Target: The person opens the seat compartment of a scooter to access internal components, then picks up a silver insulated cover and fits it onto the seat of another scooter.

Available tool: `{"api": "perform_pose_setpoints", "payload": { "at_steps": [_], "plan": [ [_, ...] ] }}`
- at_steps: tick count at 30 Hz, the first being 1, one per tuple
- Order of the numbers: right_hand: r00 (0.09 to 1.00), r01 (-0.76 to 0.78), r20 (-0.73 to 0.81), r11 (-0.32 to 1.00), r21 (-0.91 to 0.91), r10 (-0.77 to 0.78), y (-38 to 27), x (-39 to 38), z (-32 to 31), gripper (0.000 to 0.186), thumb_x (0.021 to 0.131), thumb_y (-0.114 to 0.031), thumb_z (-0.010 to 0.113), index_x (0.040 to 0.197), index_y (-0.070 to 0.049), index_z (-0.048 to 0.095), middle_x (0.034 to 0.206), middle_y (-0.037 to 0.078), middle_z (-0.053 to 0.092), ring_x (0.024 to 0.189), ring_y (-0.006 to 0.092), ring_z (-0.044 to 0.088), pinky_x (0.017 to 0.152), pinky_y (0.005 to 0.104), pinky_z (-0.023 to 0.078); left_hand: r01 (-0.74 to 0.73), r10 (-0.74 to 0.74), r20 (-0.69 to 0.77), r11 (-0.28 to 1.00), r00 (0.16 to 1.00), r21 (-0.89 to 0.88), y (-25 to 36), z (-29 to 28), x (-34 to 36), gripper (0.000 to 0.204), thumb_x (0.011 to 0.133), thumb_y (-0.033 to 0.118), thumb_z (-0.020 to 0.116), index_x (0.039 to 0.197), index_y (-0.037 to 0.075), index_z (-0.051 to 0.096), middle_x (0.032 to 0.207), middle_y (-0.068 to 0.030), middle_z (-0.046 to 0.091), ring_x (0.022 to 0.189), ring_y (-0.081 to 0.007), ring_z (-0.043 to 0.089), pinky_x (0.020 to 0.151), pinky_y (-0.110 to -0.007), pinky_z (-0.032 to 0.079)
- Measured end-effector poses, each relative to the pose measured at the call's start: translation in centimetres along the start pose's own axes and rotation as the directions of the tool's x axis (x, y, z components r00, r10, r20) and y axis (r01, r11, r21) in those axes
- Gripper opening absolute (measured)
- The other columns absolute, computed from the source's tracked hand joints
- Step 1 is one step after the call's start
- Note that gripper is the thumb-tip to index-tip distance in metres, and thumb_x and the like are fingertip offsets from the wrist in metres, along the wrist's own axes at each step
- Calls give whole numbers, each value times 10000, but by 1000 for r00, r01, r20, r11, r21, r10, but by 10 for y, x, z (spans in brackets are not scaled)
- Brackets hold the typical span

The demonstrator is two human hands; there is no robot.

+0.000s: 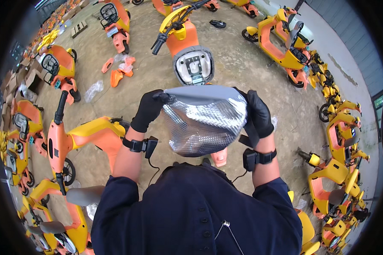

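Between my hands I hold up a pouch-like cover point(204, 123), grey along its upper edge and shiny dimpled silver over the rest. My left hand point(150, 109), in a black glove, pinches its upper left corner. My right hand point(259, 114), also gloved in black, grips its right edge, where a dark strap hangs down. Just beyond the cover stands an orange and yellow scooter point(184, 37). Its seat point(194, 66) has a grey rim around a white inner shell with dark fittings. The cover hides the part of the scooter nearest me.
At my left stands another orange and yellow scooter point(89, 138). Loose orange panels point(117, 76) and clear plastic wrap point(93, 90) lie on the concrete floor. A yellow scooter point(281, 44) is at the far right, with more scooters point(344, 136) lined along the wall. Cardboard boxes point(15, 87) are piled far left.
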State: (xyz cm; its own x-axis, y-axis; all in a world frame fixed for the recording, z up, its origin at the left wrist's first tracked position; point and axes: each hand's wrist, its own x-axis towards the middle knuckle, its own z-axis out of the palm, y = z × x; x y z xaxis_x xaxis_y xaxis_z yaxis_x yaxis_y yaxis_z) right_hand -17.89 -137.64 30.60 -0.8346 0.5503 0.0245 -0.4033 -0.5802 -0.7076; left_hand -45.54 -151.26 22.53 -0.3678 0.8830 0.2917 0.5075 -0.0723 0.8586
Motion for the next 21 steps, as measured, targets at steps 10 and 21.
{"api": "perform_pose_setpoints", "payload": {
  "at_steps": [10, 21],
  "plan": [
    [985, -169, -22, 985, -30, 169, 73, -17, -35, 273, 875, -219, 468, 1054, -23, 534, 929, 36, 577, 852, 138, 528, 781, 288, 416, 184, -180, -365, 983, 913, -26, -29, -29, 0, 429, 911, 360, 372, 742, 13, 559, 606, -29, 523, 579, -120, 464, 541, -295, 367],
    [997, -57, -18, 920, 388, 69, 65, 5, -27, 669, 855, -524, 345, 1303, -28, 296, 1322, 128, 355, 1218, 261, 337, 1013, 394, 246, 176, -191, -514, 981, 836, -77, -19, -37, -5, 444, 913, 353, 371, 734, 4, 578, 612, -83, 568, 550, -183, 510, 559, -313, 398]
  ]
}}
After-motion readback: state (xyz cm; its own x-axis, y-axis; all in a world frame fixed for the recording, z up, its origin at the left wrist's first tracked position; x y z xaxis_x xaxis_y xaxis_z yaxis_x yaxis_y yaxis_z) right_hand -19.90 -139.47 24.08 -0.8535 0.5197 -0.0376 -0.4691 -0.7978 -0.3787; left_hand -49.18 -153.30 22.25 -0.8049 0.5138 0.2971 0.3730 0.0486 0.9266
